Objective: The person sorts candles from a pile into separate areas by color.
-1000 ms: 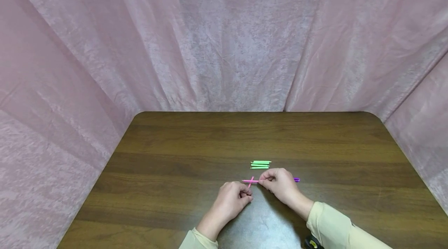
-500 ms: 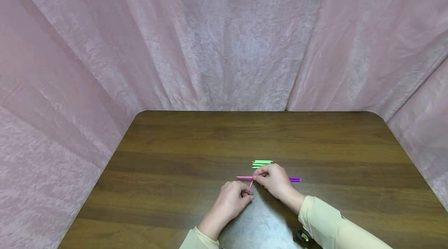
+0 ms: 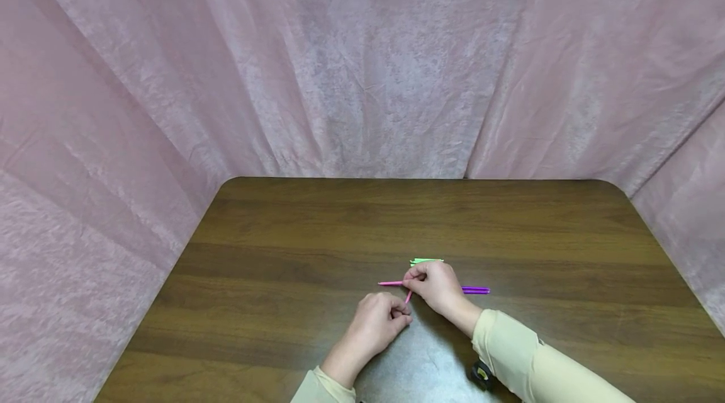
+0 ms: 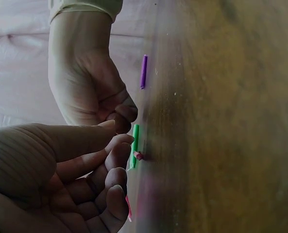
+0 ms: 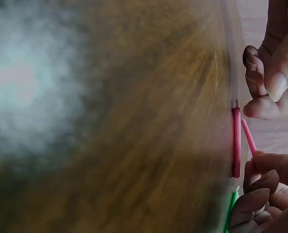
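My right hand (image 3: 435,284) pinches a thin pink candle (image 3: 389,283) between thumb and fingertips. It points left, just off the tabletop, its far-right part hidden by the fingers. A second pink candle (image 5: 236,145) lies on the table beneath it, at a slant, its wick showing in the right wrist view. Beside that candle's near end, my left hand (image 3: 376,322) rests with loosely bent fingers; thumb and index stand apart with nothing visible between them. Several green candles (image 3: 426,261) lie just beyond the right hand, which partly covers them.
Purple candles (image 3: 476,290) lie side by side to the right of the right hand. The brown wooden table (image 3: 272,233) has rounded far corners. Pink curtains (image 3: 391,75) hang behind it and at both sides.
My right hand has moved left and slightly away with its pink candle, uncovering more of the purple candles and covering more of the green ones. The left hand has stayed put.
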### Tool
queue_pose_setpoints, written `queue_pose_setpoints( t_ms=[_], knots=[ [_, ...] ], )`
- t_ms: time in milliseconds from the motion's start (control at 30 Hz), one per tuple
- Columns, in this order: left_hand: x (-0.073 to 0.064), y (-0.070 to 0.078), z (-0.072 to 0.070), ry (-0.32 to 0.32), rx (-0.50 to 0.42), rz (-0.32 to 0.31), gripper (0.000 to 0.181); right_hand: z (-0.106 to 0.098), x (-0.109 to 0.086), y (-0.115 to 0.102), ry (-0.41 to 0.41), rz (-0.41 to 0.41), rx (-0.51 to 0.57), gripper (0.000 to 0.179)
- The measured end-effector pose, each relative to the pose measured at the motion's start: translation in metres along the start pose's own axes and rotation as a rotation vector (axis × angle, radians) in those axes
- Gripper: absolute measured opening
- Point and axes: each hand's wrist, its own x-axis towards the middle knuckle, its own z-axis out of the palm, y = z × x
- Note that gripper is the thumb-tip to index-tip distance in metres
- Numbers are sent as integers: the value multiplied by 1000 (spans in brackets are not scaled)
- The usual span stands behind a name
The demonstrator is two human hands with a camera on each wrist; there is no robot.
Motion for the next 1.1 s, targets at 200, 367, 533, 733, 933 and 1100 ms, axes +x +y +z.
queue_pose_setpoints(
  t_ms=[200,367,533,733,933,1100],
  knots=[
    [0,1,-2,4,5,1,8,1,5,0,-23,-25,-28,9],
    [1,2,-2,11,10,-7,10,2,6,1,-44,-29,-39,10],
    [1,2,-2,19,8,-15,11,3,6,0,-53,-23,-42,11],
    [0,3,-3,26,7,-7,12,4,6,-1,-54,-12,-39,11],
    [1,2,-2,22,3,-13,13,5,6,-2,-49,-10,-36,10],
    [1,3,-2,28,14,-8,13,5,6,-2,-54,3,-25,10]
  ],
)
